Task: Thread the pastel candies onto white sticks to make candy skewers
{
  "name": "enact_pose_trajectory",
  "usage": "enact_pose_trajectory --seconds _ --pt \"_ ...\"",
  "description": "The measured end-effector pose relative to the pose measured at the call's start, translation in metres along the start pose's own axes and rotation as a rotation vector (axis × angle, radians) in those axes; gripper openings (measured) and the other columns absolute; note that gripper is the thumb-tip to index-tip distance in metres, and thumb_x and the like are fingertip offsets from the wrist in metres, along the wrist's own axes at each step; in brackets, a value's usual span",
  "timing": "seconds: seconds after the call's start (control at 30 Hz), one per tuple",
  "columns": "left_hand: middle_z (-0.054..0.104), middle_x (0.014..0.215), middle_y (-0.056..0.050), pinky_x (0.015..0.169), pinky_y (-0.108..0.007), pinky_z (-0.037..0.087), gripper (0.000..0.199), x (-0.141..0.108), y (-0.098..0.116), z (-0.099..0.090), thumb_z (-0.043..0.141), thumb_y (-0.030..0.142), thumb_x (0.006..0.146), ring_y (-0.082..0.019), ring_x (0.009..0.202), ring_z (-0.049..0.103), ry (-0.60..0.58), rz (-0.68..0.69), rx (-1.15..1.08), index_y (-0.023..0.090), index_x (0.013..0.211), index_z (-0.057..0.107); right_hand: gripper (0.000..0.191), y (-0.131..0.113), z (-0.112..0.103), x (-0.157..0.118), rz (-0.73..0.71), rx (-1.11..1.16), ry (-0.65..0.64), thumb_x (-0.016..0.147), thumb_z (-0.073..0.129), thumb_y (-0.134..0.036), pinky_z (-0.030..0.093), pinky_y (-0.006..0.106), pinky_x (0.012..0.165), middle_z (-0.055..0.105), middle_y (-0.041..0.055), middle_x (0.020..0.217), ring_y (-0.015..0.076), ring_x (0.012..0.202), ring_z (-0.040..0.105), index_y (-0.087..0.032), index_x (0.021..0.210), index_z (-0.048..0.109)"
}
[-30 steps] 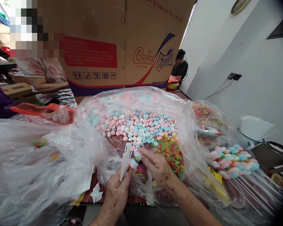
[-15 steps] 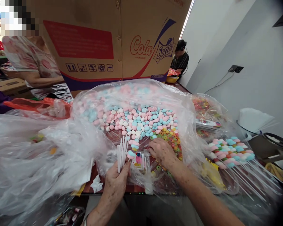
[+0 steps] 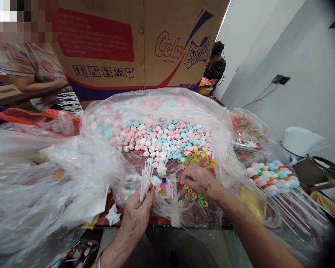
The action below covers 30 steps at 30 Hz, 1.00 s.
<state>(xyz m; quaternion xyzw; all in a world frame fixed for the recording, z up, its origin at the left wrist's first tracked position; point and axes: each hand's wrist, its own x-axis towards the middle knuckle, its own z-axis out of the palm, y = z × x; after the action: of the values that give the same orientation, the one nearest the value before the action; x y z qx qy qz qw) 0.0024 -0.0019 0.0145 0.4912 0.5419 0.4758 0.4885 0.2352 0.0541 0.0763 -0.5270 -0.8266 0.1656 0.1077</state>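
Observation:
My left hand [image 3: 136, 210] is closed around a bundle of white sticks [image 3: 146, 176] that point up and away from me. A short row of pink, white and blue marshmallows with a gummy ring among them [image 3: 157, 181] stands beside the bundle, apparently on a stick in the same hand. My right hand [image 3: 202, 182] is over the loose gummy rings [image 3: 192, 194], its fingers curled and pinched together. What its fingertips hold, if anything, is hidden. Beyond both hands spreads a heap of pink, blue and white marshmallows [image 3: 167, 139] inside a large clear plastic bag [image 3: 223, 145].
A tall cardboard carton [image 3: 106, 41] stands behind the heap. Crumpled plastic [image 3: 44, 178] covers the left side. Finished marshmallow skewers [image 3: 273, 178] lie at right, near a bag of gummies [image 3: 242, 124]. Small printed cards [image 3: 164, 190] lie between my hands. Two people are farther back.
My right hand has moved slightly right and toward me, uncovering more gummy rings near its fingertips. My left hand still holds the sticks. The view has shifted a little.

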Motion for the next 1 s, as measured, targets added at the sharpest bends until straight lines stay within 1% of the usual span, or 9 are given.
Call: enact_pose_trajectory --seconds 0.1,0.27,0.4,0.5,0.57,0.67,0.73,0.87,1.0 --pt "0.044 0.052 0.008 0.043 -0.022 0.025 0.026 0.0 0.004 0.0 0.055 0.037 0.088 -0.01 0.045 0.035 0.001 0.004 0.004 0.019 0.07 0.058 0.014 -0.006 0.006 0.001 0.015 -0.113 -0.055 0.087 0.054 -0.019 0.037 0.027 0.072 0.064 0.0037 0.081 0.0181 0.081 0.055 -0.018 0.076 0.063" --pt "0.044 0.054 0.007 0.046 -0.022 0.027 0.029 0.001 0.003 0.001 0.054 0.036 0.087 -0.01 0.048 0.035 -0.013 0.009 0.021 0.02 0.063 0.051 0.018 -0.011 0.009 0.002 0.008 -0.185 -0.124 0.09 0.049 -0.019 0.039 0.029 0.074 0.064 0.0063 0.085 0.0198 0.084 0.056 -0.017 0.08 0.063" --pt "0.045 0.055 0.007 0.046 -0.023 0.028 0.021 0.002 0.002 0.003 0.053 0.036 0.087 -0.011 0.048 0.036 -0.027 0.012 0.023 0.019 0.074 0.056 0.014 -0.015 0.018 -0.003 -0.015 -0.172 -0.013 0.084 0.047 -0.013 0.04 0.031 0.077 0.062 0.008 0.091 0.0207 0.088 0.054 -0.017 0.079 0.059" --pt "0.043 0.054 0.007 0.047 -0.023 0.028 0.021 0.002 0.007 0.002 0.051 0.035 0.088 -0.011 0.048 0.036 -0.056 0.022 0.062 0.019 0.074 0.056 0.009 -0.018 0.023 -0.004 0.1 0.085 0.127 0.078 0.05 -0.012 0.041 0.029 0.069 0.059 0.003 0.078 0.0166 0.074 0.053 -0.019 0.074 0.055" --pt "0.041 0.054 0.007 0.048 -0.023 0.028 0.024 0.001 0.012 0.001 0.05 0.033 0.088 -0.012 0.05 0.036 -0.075 0.043 0.108 0.019 0.069 0.056 0.002 -0.019 0.022 -0.002 0.197 0.46 0.23 0.079 0.054 -0.02 0.042 0.026 0.062 0.058 -0.0008 0.071 0.0141 0.065 0.052 -0.02 0.08 0.056" --pt "0.045 0.057 0.005 0.053 -0.024 0.031 0.025 0.0 0.02 0.0 0.049 0.031 0.088 -0.014 0.055 0.04 -0.119 0.091 0.179 0.018 0.071 0.062 0.024 -0.019 0.02 0.003 0.249 1.038 0.358 0.075 0.068 -0.031 0.047 0.026 0.061 0.063 -0.0008 0.077 0.0137 0.066 0.057 -0.02 0.095 0.061" --pt "0.051 0.061 0.003 0.057 -0.024 0.035 0.026 0.0 0.022 0.0 0.048 0.032 0.088 -0.016 0.06 0.044 -0.167 0.115 0.197 0.017 0.082 0.068 0.03 -0.019 0.021 0.006 0.255 1.239 0.378 0.07 0.076 -0.033 0.05 0.027 0.063 0.065 -0.0002 0.077 0.0131 0.066 0.06 -0.019 0.094 0.064" --pt "0.057 0.067 0.001 0.061 -0.025 0.037 0.03 0.0 0.022 0.001 0.044 0.034 0.091 -0.018 0.065 0.048 -0.236 0.126 0.216 0.017 0.089 0.07 0.029 -0.02 0.028 0.009 0.245 1.337 0.418 0.066 0.081 -0.034 0.052 0.026 0.063 0.067 -0.0004 0.072 0.0124 0.063 0.061 -0.019 0.086 0.068" --pt "0.059 0.07 0.001 0.063 -0.025 0.038 0.03 0.0 0.02 0.001 0.043 0.033 0.091 -0.018 0.068 0.05 -0.241 0.136 0.247 0.018 0.087 0.068 0.026 -0.024 0.029 0.008 0.188 1.209 0.437 0.071 0.077 -0.035 0.054 0.027 0.064 0.067 0.0007 0.074 0.0143 0.066 0.063 -0.02 0.089 0.068"
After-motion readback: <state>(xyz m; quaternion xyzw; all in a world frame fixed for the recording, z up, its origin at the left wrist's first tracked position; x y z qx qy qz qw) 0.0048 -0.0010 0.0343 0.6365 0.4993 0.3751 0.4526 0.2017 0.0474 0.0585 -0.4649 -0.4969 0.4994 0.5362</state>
